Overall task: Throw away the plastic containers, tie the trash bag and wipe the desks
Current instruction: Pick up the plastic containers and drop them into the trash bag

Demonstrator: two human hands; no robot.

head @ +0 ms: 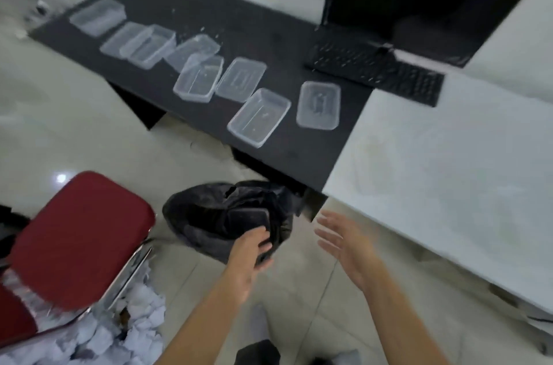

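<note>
Left-hand grip [250, 248] on dark, indistinct trash bag [206, 215].

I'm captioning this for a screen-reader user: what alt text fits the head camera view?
A person's left grip holds the rim of a black trash bag on the floor, the right grip open beside it. Behind, clear plastic containers lie scattered on a black desk with a keyboard; a red chair stands left.

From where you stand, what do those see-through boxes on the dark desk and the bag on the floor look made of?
The boxes look like thin clear plastic, slightly frosted: the dark desk shows through them. The bag looks like thin black plastic film: it is crumpled and folds softly.
</note>
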